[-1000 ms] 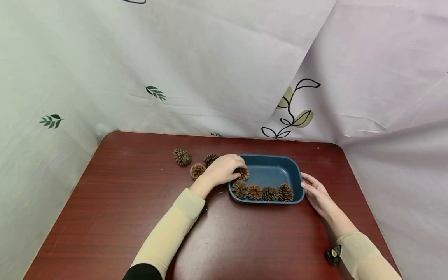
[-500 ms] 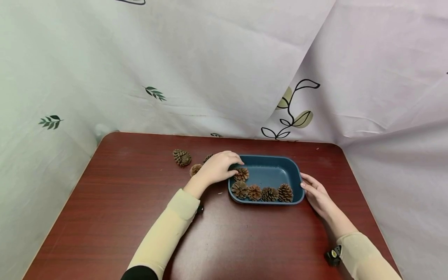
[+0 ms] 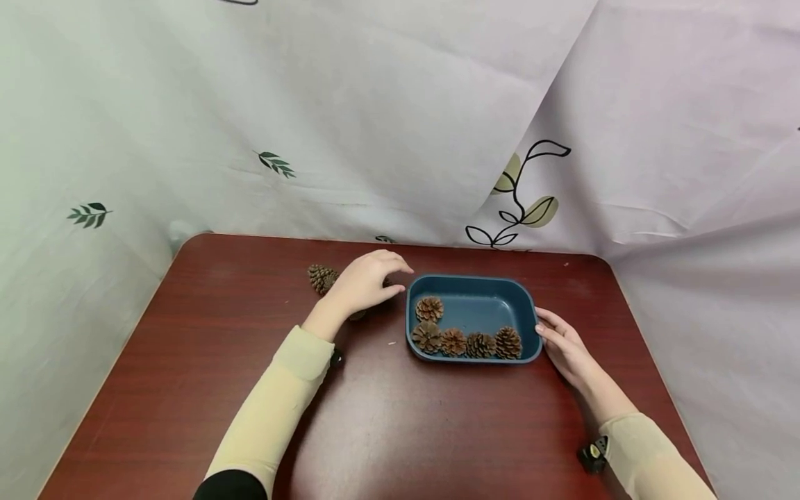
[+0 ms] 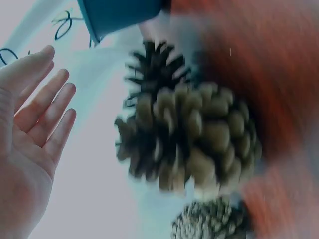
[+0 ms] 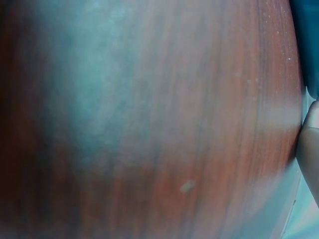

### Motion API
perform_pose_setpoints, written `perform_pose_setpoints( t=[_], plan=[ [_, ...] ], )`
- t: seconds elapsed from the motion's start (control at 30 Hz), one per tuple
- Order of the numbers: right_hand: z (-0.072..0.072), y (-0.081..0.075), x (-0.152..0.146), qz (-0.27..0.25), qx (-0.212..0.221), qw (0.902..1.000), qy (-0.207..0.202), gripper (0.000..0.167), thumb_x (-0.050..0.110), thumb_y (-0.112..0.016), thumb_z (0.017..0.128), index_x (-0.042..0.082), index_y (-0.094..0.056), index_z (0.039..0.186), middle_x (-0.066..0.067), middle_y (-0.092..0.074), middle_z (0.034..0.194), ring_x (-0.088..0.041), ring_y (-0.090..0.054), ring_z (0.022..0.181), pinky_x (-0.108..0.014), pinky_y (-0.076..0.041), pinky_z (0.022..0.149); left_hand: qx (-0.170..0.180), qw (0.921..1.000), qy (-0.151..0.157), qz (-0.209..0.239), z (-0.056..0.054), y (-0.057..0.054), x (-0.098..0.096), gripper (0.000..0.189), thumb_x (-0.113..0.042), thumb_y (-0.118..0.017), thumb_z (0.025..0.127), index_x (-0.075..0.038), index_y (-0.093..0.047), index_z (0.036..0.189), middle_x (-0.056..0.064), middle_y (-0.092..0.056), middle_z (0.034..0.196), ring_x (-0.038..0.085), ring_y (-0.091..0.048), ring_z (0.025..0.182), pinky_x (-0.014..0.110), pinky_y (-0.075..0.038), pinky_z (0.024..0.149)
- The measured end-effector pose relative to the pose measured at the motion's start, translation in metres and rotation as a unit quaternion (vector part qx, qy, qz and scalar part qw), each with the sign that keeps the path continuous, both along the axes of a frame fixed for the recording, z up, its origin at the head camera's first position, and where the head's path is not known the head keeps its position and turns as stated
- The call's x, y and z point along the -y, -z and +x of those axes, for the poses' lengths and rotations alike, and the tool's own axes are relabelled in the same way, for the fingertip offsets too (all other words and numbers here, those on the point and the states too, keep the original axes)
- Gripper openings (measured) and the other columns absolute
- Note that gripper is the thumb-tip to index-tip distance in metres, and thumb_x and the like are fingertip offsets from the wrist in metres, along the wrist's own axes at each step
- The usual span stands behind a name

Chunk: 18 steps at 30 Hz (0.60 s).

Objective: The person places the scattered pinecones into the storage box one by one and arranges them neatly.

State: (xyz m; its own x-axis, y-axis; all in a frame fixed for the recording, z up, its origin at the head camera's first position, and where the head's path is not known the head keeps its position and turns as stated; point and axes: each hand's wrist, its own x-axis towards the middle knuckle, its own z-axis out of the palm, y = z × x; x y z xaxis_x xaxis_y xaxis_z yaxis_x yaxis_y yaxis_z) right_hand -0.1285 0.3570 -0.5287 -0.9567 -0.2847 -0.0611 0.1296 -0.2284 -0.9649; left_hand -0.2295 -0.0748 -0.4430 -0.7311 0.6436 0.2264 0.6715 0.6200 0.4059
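Observation:
My left hand [image 3: 362,281] is raised over the table with fingers spread and nothing in them, left of a blue rectangular tub [image 3: 478,312]. Beneath and behind it lie loose pine cones, mostly hidden by the hand; one brown pine cone [image 3: 321,278] shows past the wrist. The left wrist view has a large pine cone [image 4: 209,139], a darker, spikier cone [image 4: 157,69] and a third cone [image 4: 212,221] below. My right hand [image 3: 567,351] rests with thumb and fingertips against the tub's right end. Several cones line the tub's near side, and one cone [image 3: 429,309] sits behind them at the left.
The dark red wooden table [image 3: 400,430] extends in front of the tub. A pale cloth [image 3: 375,139] with leaf prints hangs behind its back edge. A small pale speck [image 3: 392,343] lies left of the tub.
My left hand has let go of the pine cone inside the tub's left end and moved left, over the loose cones. The right hand stays against the tub.

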Motion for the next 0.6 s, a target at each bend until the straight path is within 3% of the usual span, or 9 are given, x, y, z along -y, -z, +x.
perform_pose_setpoints(
  t=[0.3,0.6],
  plan=[
    [-0.003,0.000,0.000,0.018,-0.001,0.9998,0.005,0.041,0.000,-0.041,0.113,0.025,-0.062,0.138,0.014,-0.071,0.131,0.000,-0.070,0.115,-0.013,-0.055,0.099,-0.006,0.9992,-0.040,-0.005,-0.011,-0.006,0.032,0.032,-0.016,-0.080,0.097,-0.010,-0.076,0.129,0.011,-0.073,0.131,0.032,-0.066,0.130,0.050,-0.053,0.114],
    [0.000,0.000,0.000,0.012,-0.002,0.9999,0.012,0.041,-0.001,-0.042,0.112,0.025,-0.064,0.136,0.013,-0.072,0.130,-0.001,-0.071,0.113,-0.013,-0.055,0.098,0.015,0.9954,-0.088,0.036,-0.015,-0.002,0.062,0.033,-0.019,-0.080,0.096,-0.010,-0.076,0.128,0.012,-0.073,0.132,0.033,-0.065,0.130,0.051,-0.052,0.115]
  ],
)
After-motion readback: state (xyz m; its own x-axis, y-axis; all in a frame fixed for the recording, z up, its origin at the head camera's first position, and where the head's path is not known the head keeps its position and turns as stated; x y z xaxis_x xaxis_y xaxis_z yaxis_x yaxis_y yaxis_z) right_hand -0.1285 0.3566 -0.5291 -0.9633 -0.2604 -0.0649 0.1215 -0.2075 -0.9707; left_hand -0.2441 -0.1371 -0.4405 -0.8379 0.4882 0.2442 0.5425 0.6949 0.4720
